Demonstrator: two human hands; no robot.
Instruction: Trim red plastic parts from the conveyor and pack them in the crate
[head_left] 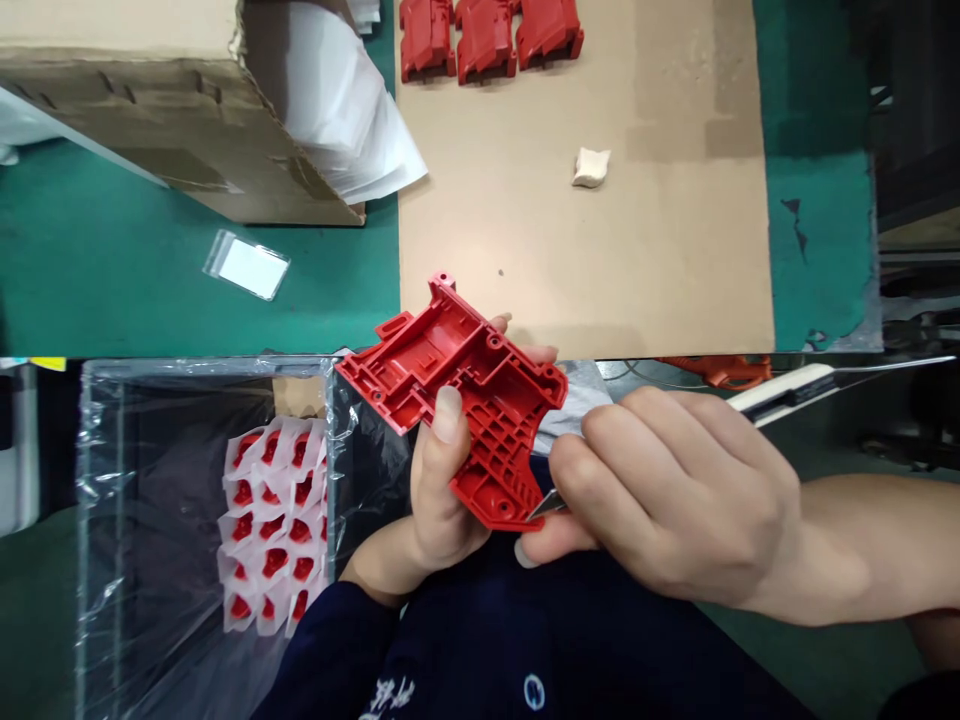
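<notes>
far left, a cardboard box (150, 120) lies on its side on a green work mat (75, 260), with a white paper liner (337, 110) spilling from its open end. a small clear zip bag (246, 265) lies on the mat just beyond the box's corner. near left, a bin lined with clear plastic (97, 500) holds red parts wrapped in white sheet (270, 520), packed in rows.

at the near middle, the left hand (442, 480) is clenched around a red moulded plastic housing (480, 400), thumb pressed on its ribbed inner face. the housing is held up over the near edge of a brown cardboard sheet (600, 250), tilted, and clear of the bin. the right hand (675, 490) is closed around a small craft knife (545, 506), whose blade touches the housing's near edge, so the step in hand looks like trimming that edge. the fingers hide most of the knife's handle, and the blade's exact line of contact cannot be told.

far along the sheet stand three red housings (487, 35), with a cream crumpled scrap (591, 167) to their right. near right, beyond the right hand, lie a white-handled blade tool (780, 392) and an orange tool (720, 371); neither is in the way.
</notes>
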